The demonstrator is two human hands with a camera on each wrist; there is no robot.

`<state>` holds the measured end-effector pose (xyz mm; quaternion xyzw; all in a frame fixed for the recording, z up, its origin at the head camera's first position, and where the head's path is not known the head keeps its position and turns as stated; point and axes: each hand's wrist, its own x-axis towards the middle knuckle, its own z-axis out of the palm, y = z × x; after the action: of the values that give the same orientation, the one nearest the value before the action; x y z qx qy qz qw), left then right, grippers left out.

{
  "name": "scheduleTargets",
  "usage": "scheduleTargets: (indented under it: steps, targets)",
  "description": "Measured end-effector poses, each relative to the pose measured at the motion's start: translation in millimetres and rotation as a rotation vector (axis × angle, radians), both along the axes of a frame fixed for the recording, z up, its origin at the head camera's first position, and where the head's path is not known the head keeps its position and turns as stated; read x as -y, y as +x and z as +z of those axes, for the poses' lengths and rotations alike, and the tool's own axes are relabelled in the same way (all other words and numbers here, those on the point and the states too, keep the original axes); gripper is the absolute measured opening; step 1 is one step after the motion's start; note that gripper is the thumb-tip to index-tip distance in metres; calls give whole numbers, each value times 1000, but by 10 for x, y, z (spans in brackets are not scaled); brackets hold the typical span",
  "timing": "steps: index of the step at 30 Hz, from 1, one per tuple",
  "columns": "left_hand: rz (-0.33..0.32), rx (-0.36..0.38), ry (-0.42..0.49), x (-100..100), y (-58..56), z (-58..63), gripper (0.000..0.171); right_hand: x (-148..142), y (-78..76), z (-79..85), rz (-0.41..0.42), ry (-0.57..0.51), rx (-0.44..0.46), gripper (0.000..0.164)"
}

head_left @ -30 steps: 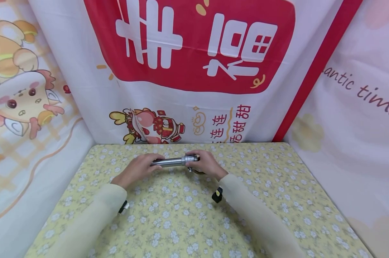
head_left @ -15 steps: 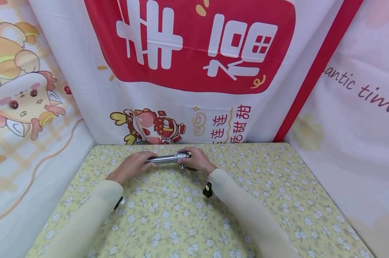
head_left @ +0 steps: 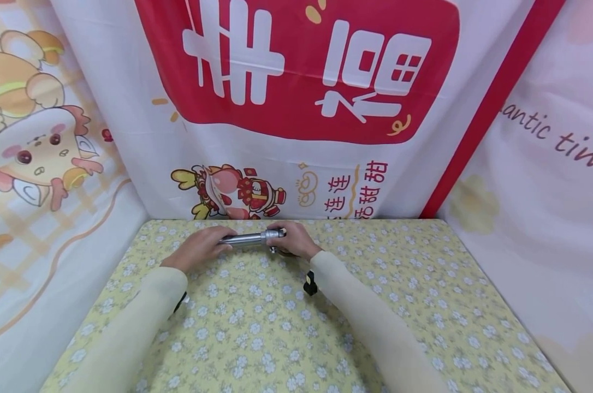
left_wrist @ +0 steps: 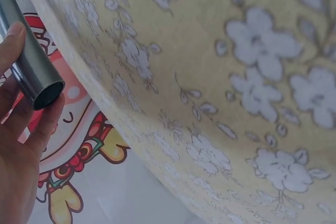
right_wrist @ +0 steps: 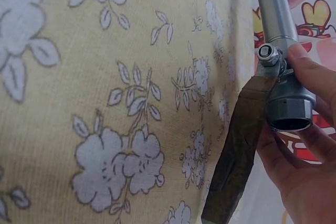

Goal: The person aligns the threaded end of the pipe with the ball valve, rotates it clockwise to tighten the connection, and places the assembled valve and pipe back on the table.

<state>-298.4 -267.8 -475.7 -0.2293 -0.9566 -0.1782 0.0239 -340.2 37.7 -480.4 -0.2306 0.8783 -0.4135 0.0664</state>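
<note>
A grey metal pipe with a ball valve on its right end is held between both hands, slightly tilted, near the back of the table. My left hand grips the pipe's left end; in the left wrist view the thumb lies on top and the fingers curl beneath, beside the open mouth. The right hand pinches the valve body between thumb and fingers. From the valve a lever handle, which looks brown and wrapped, hangs toward the table side, fixed by a nut.
Yellow cloth with white flowers covers the table. A white and red printed curtain hangs right behind the table's back edge. Printed cloths stand along the left side and right side.
Both hands have shifted left and slightly toward the back, carrying the pipe and valve along. Their grips look the same as before.
</note>
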Motion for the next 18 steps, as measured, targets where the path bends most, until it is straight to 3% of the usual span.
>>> scheduleTargets:
  steps: [18]
  targets:
    - [3,37,-3,63,-97,-60,39,117,-98,-24,-6,48,9,47]
